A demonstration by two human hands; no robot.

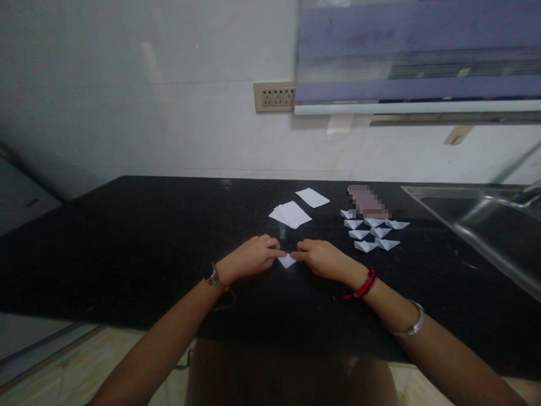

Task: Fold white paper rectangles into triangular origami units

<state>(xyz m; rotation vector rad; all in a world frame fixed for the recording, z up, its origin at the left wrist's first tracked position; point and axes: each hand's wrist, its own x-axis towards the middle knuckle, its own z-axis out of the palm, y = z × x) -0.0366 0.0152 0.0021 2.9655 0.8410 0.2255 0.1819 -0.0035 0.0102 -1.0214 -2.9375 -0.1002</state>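
Note:
A small folded white paper piece (287,260) lies on the black counter (127,242), pinched from both sides. My left hand (252,257) grips its left edge with closed fingers. My right hand (322,259) grips its right edge the same way. Behind them lies a stack of flat white paper rectangles (291,214), with a single sheet (312,197) further back. To the right sit several finished folded paper triangles (374,232) in rows.
A steel sink (477,225) is set into the counter at the right. A blurred-out small object (367,202) lies behind the folded triangles. A wall socket (274,97) and a shelf (418,56) hang above the counter.

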